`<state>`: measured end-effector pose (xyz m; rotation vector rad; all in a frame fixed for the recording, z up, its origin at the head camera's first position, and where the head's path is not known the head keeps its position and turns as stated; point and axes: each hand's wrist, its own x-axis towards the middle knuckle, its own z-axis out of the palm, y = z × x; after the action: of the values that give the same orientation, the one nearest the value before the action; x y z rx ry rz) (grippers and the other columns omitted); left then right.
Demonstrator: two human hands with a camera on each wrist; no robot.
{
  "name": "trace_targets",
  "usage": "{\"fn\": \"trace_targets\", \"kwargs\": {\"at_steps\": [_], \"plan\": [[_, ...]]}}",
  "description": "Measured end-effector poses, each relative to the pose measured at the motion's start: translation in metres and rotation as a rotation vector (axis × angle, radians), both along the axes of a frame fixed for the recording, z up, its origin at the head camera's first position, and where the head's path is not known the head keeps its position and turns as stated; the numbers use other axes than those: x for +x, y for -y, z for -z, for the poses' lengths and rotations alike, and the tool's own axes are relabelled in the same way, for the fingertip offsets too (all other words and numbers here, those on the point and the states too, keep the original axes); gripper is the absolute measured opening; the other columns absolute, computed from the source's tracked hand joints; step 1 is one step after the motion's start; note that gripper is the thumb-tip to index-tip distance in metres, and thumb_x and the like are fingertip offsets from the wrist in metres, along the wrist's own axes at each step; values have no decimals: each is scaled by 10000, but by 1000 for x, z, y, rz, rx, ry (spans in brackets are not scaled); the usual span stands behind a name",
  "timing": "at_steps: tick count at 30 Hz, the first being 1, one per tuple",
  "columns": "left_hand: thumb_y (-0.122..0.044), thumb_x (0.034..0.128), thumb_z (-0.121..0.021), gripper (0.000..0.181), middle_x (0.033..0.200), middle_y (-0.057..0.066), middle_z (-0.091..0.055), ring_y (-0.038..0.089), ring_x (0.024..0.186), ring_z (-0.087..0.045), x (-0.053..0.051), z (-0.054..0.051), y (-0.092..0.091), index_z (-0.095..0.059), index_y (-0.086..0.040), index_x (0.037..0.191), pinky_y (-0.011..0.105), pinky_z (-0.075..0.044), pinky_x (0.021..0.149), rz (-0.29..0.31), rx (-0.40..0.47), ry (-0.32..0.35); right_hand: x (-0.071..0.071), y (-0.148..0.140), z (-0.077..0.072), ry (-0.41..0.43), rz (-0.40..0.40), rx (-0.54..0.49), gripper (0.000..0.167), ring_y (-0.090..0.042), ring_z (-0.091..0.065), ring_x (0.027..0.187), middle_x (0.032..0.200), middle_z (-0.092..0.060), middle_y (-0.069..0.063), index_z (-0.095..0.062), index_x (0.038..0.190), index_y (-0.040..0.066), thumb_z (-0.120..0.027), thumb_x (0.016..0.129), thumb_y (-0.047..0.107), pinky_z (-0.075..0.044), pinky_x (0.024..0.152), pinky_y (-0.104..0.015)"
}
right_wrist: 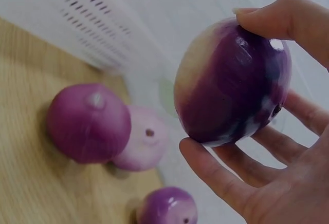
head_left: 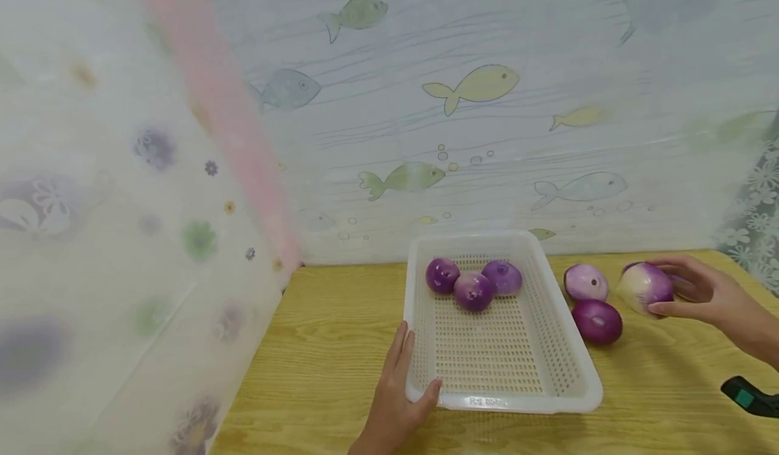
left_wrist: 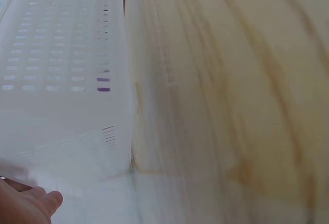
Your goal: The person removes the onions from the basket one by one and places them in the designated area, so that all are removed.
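Observation:
A white plastic basket (head_left: 487, 401) with a slotted bottom stands on the table, with three purple onions (head_left: 475, 292) at its far end. My left hand (head_left: 398, 391) holds its near left corner, thumb over the rim and fingers along the outer side. The left wrist view catches only part of this hand (left_wrist: 31, 203) beside the basket wall (left_wrist: 61, 131). Right of the basket, my right hand (head_left: 709, 296) grips a purple-and-white onion (right_wrist: 234, 82) between thumb and fingers, raised off the table. Beside it lie a pale onion (head_left: 585, 282) and a dark purple onion (head_left: 598, 322).
Another purple onion (right_wrist: 168, 206) shows low in the right wrist view. The wood-grain table (head_left: 328, 333) meets a fish-patterned wall covering (head_left: 475, 117) behind the basket. A flower-patterned sheet (head_left: 122, 272) hangs at the left. A black object (head_left: 751, 397) with a green patch juts in at the right.

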<state>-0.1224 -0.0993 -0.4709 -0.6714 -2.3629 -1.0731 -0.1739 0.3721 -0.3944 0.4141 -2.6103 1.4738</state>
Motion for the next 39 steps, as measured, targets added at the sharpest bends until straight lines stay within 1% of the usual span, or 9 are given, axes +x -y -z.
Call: {"fn": "trace_targets", "kwargs": {"at_steps": [9, 13, 16, 20, 23, 27, 28, 31, 39], "plan": [[-327, 866, -658, 751, 1512, 207, -250, 366, 1320, -359, -1, 1, 1, -343, 81, 1413, 460, -442, 960, -3, -4, -41, 2, -13, 21, 30, 127, 82, 556, 187, -408, 915, 1178, -323, 216, -388, 1339, 206, -676, 874, 108, -515, 607, -216], [-332, 868, -655, 752, 1517, 200, -245, 358, 1325, -354, -1, 2, 1, -339, 72, 1419, 454, -442, 960, -8, -6, -42, 1, -16, 31, 59, 179, 132, 619, 191, -335, 888, 1242, -363, -5, -367, 1384, 192, -699, 862, 173, -546, 628, -303], [-336, 870, -651, 754, 1519, 197, -241, 355, 1328, -350, -1, 2, 1, -335, 72, 1420, 452, -439, 962, -9, -5, -39, 1, -18, 38, 91, 203, 172, 699, 194, -294, 882, 1276, -348, -232, -313, 1427, 101, -703, 861, 230, -556, 641, -355], [-341, 871, -650, 754, 1519, 200, -242, 345, 1334, -341, -1, 2, 1, -339, 73, 1418, 445, -434, 966, -8, 0, -39, 1, -19, 44, 108, 226, 194, 771, -169, -512, 1007, 1313, -315, -351, -272, 1406, -42, -714, 851, 260, -558, 661, -423], [-343, 873, -647, 753, 1516, 206, -245, 352, 1329, -348, -1, 2, 1, -339, 76, 1417, 445, -437, 964, -6, -5, -46, 3, -18, 47, 118, 247, 202, 791, -562, -377, 1032, 1307, -284, -399, -259, 1377, -104, -717, 847, 264, -529, 670, -549], [-338, 870, -649, 754, 1513, 214, -247, 358, 1328, -349, -2, 1, 0, -340, 85, 1412, 444, -433, 967, 2, -2, -56, 1, -22, 56, 110, 276, 235, 813, -630, -360, 1016, 1276, -251, -451, -256, 1349, -148, -739, 828, 247, -491, 677, -633], [-338, 870, -648, 754, 1513, 213, -247, 357, 1329, -347, -2, 0, 0, -341, 87, 1411, 444, -432, 968, 3, 0, -55, -2, -27, 64, 90, 285, 245, 800, -633, -366, 1007, 1266, -259, -454, -292, 1385, -63, -748, 817, 269, -489, 672, -637], [-343, 871, -645, 755, 1516, 210, -244, 344, 1338, -336, -1, 0, 0, -341, 87, 1411, 435, -431, 968, 3, 9, -42, -7, -34, 78, 69, 319, 282, 806, -637, -376, 995, 1249, -271, -461, -315, 1365, -47, -764, 796, 307, -469, 679, -656], [-335, 870, -646, 758, 1520, 204, -236, 354, 1333, -341, 0, -1, 0, -330, 79, 1420, 416, -445, 962, 4, 10, -7, 1, -19, 72, 24, 379, 312, 785, -608, -407, 966, 1208, -329, -429, -333, 1278, -145, -796, 758, 217, -428, 690, -670]]}}
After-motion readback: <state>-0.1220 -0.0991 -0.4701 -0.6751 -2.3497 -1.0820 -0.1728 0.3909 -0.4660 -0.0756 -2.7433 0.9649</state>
